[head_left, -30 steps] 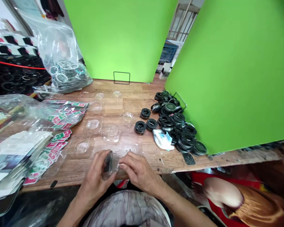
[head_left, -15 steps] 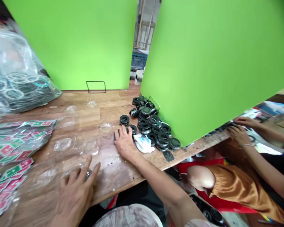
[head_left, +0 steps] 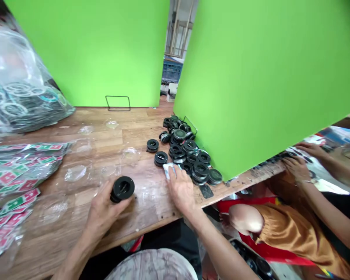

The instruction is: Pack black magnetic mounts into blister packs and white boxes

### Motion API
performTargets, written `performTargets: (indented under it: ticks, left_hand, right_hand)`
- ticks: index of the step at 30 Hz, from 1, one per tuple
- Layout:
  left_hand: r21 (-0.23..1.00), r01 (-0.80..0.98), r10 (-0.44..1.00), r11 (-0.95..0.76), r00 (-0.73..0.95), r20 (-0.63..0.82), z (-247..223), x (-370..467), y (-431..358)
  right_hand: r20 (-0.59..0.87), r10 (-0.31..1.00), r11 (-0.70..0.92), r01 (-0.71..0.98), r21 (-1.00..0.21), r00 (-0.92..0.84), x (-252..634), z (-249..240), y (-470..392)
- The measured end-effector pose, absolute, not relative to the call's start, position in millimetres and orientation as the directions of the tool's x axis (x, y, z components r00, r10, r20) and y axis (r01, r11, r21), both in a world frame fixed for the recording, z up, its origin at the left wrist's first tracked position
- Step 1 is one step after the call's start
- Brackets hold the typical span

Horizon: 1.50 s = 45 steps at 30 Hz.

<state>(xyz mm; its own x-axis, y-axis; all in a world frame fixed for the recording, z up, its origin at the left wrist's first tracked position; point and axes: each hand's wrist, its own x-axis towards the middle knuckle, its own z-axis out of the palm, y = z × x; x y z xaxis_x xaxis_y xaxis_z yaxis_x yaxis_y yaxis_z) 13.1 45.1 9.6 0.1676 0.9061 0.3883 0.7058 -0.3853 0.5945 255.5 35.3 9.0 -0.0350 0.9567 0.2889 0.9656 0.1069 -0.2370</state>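
Left hand [head_left: 106, 208] has a black round disc [head_left: 123, 189] gripped at its side between thumb and fingers, slotted centre facing up, held over the near part of the wooden desk [head_left: 137, 134]. Right hand [head_left: 181, 187] is palm down on a white cloth [head_left: 169, 169], fingers over it; can't tell if it's pinched. Just beyond the right fingers: one loose black puck [head_left: 161, 158], another black puck [head_left: 152, 146] farther out, both flat. Pile of black round parts [head_left: 189, 149] starts beside the right hand and runs away from it to the foot of the green panel. Clear plastic shells [head_left: 76, 173] lie beyond and left of the left hand; plastic bags with red and green labels [head_left: 20, 171] farther left.
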Motion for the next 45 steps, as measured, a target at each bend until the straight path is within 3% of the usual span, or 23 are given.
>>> performTargets:
  ticks: [2, 4, 6, 8, 10, 12, 14, 16, 18, 20, 22, 24, 27, 29, 31, 38, 41, 45]
  left_hand:
    - [0.652, 0.676, 0.921, -0.343, 0.106, 0.374, 24, 9, 44]
    - [0.771, 0.582, 0.956, -0.257, 0.037, 0.29, 37, 11, 33]
    - [0.9, 0.413, 0.989, -0.137, 0.01, 0.146, 44, 21, 18]
    - [0.963, 0.264, 0.998, -0.051, 0.059, 0.037, 43, 37, 2]
    - [0.975, 0.214, 0.99, -0.056, 0.135, 0.027, 38, 55, -12]
    - [0.966, 0.222, 0.979, -0.135, 0.178, 0.096, 32, 72, -24]
    - [0.937, 0.251, 0.96, -0.243, 0.201, 0.195, 33, 83, -33]
    - [0.92, 0.27, 0.943, -0.284, 0.253, 0.217, 43, 82, -38]
    - [0.928, 0.282, 0.944, -0.242, 0.291, 0.158, 58, 67, -37]
    - [0.931, 0.321, 0.964, -0.174, 0.25, 0.093, 72, 42, -28]
    - [0.874, 0.469, 0.99, -0.127, 0.115, 0.082, 78, 10, -12]
    - [0.726, 0.682, 0.991, -0.095, -0.003, 0.132, 76, -18, 7]
    - [0.427, 0.878, 0.975, -0.216, 0.171, 0.141, 65, -38, 31]
    - [0.247, 0.919, 0.951, -0.307, 0.292, 0.097, 54, -36, 39]
    - [0.116, 0.942, 0.949, -0.313, 0.306, 0.079, 40, -31, 41]
    - [-0.011, 0.954, 0.93, -0.301, 0.296, 0.218, -5, -27, 35]
    - [-0.084, 0.976, 0.935, -0.202, 0.218, 0.278, -10, -32, 36]
    - [-0.12, 0.988, 0.933, -0.096, 0.131, 0.336, -9, -41, 42]
  right_hand:
    - [0.306, 0.951, 0.077, 0.994, -0.084, -0.048, 267, -2, 41]
    - [0.314, 0.944, 0.127, 0.989, -0.07, -0.099, 273, -2, 38]
    - [0.381, 0.919, 0.179, 0.967, -0.183, -0.098, 271, 11, 26]
    - [0.459, 0.887, 0.251, 0.893, -0.375, -0.056, 260, 33, 8]
    - [0.482, 0.87, 0.378, 0.768, -0.517, -0.104, 241, 53, -10]
    - [0.469, 0.849, 0.492, 0.686, -0.536, -0.242, 222, 63, -22]
    - [0.454, 0.845, 0.51, 0.677, -0.53, -0.282, 213, 59, -21]
    - [0.488, 0.858, 0.424, 0.756, -0.499, -0.159, 218, 45, -9]
    - [0.536, 0.843, 0.309, 0.863, -0.399, -0.053, 232, 27, 10]
    - [0.554, 0.83, 0.233, 0.941, -0.245, -0.062, 247, 8, 25]
    - [0.521, 0.846, 0.207, 0.97, -0.127, -0.112, 255, -9, 32]
    - [0.494, 0.857, 0.208, 0.976, -0.069, -0.147, 257, -23, 32]
    - [0.471, 0.866, 0.224, 0.972, -0.064, -0.169, 252, -37, 27]
    - [0.466, 0.87, 0.23, 0.969, -0.09, -0.163, 251, -39, 25]
    - [0.456, 0.875, 0.235, 0.966, -0.112, -0.16, 253, -37, 24]
    - [0.357, 0.929, 0.136, 0.987, -0.081, -0.099, 220, 9, 50]
    - [0.258, 0.946, 0.245, 0.953, -0.18, -0.194, 181, 23, 96]
    - [0.112, 0.971, 0.233, 0.926, -0.295, -0.209, 150, 24, 150]
